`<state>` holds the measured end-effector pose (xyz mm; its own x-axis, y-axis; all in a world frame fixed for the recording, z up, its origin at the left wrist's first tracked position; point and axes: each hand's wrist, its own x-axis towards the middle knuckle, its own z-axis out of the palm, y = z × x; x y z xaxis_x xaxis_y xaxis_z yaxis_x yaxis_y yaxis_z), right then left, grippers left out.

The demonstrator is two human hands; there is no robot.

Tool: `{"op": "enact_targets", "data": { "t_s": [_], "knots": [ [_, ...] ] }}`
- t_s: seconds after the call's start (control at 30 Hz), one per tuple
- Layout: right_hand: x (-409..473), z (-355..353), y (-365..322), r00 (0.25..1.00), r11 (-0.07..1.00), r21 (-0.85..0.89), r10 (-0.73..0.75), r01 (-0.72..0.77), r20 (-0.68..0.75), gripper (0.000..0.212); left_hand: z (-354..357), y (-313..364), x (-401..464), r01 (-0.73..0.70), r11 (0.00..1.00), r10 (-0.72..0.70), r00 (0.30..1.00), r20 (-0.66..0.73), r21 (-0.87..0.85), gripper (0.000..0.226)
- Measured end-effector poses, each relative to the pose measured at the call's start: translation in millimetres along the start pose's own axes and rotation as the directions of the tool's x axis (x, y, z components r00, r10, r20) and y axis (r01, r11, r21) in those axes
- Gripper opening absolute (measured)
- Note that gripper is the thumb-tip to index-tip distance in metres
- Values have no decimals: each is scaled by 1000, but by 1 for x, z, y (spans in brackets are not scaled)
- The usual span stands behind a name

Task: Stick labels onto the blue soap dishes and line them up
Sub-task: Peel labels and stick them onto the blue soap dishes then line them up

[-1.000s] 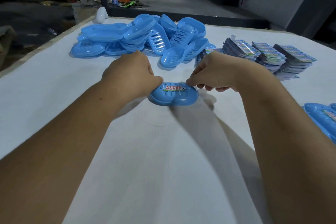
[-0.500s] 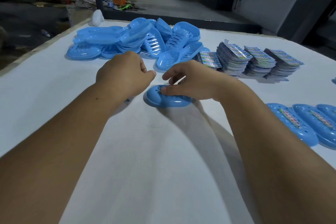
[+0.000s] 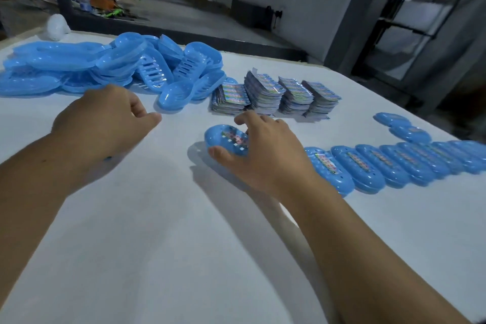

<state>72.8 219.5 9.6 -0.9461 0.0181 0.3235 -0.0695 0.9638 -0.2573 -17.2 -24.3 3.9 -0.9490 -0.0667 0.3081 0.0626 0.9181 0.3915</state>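
- A blue soap dish (image 3: 226, 138) is seen lying on the white table (image 3: 163, 231), near the middle, bottom side up, with a label (image 3: 235, 138) stuck along it.
- The label is noted as a strip with red and green patches; its writing is too blurred to be read.
- The dish is gripped by the right hand (image 3: 265, 150): the thumb is pressed on the near edge, the curled fingers are laid over the far edge and the right part of the label.
- The left hand (image 3: 105, 116) is held above the table to the left of the dish, apart from it; its fingers are loosely curled and nothing is held.
- A row of labelled dishes (image 3: 394, 163) is laid side by side just to the right of the right wrist and is seen running toward the right edge; each carries a strip label, none legible.
- Two more dishes (image 3: 402, 126) are set apart behind that row.
- Stacks of label sheets (image 3: 276, 95) are placed behind the held dish, four piles side by side; colourful print is seen, no words can be made out.
- A heap of unlabelled dishes (image 3: 105, 66) is piled at the far left, some slotted, some plain, lying at all angles.
- A white object (image 3: 56, 27) is noted at the far left corner; what it is cannot be told.
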Motion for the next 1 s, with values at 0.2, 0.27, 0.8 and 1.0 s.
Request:
{"op": "enact_targets", "data": {
  "t_s": [0.2, 0.27, 0.8, 1.0],
  "knots": [
    [-49, -14, 37, 975, 974, -68, 213, -217, -61, 59, 2, 0, -5, -33, 998, 32, 999, -17, -55, 54],
    [-58, -16, 43, 973, 971, -77, 221, -227, -72, 59, 7, -3, -6, -45, 997, 42, 998, -52, -60, 40],
    [-57, -29, 78, 932, 936, -61, 337, -348, -135, 66, 22, -6, -7, -48, 995, 39, 994, -100, -82, 35],
    [-42, -30, 69, 955, 955, -58, 287, -292, -76, 64, 6, 5, -14, -52, 996, 49, 998, -46, -72, 37]
  ]
}}
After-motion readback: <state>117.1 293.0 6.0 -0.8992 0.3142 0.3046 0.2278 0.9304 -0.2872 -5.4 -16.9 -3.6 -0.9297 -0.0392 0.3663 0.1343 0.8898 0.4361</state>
